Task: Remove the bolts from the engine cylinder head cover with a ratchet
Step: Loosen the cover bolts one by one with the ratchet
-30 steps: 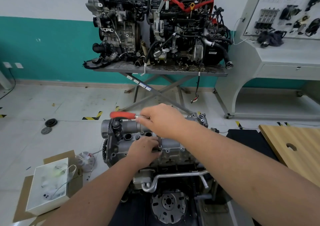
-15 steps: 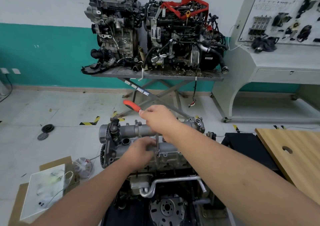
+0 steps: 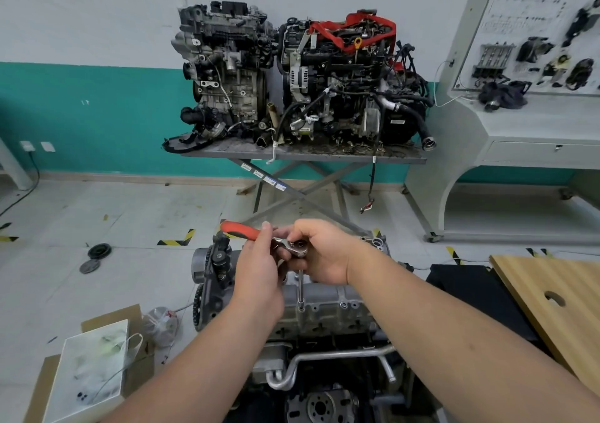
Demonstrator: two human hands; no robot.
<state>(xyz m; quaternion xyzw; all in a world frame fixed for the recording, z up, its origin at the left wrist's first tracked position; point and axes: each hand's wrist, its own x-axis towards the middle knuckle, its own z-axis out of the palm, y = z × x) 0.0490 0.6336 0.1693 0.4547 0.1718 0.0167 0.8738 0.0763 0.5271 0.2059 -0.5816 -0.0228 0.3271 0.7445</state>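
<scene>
The person holds a ratchet (image 3: 256,235) with both hands above the engine cylinder head cover (image 3: 328,302), which sits on the engine at the centre of the view, just below the hands. The right hand (image 3: 319,253) curls its fingers around the ratchet's metal head, where the drive is. The left hand (image 3: 259,270) pinches the tool where the red handle meets the shank, thumb and fingers closed on it. The handle points up and to the left, away from the person.

From the ratchet head a slim extension bar (image 3: 301,287) drops straight down, and its socket end meets the top face of the cover at a bolt position (image 3: 302,309); the bolt itself is hidden by the socket. Other bolt holes show along the cover's near edge.

Below the cover a bent metal pipe (image 3: 324,359) runs across the engine front. On the floor to the left lies a white box (image 3: 91,370) on cardboard. A wooden board (image 3: 552,296) lies to the right. Behind, two other engines (image 3: 292,78) rest on a scissor-leg stand (image 3: 302,156) against the teal and white wall.
</scene>
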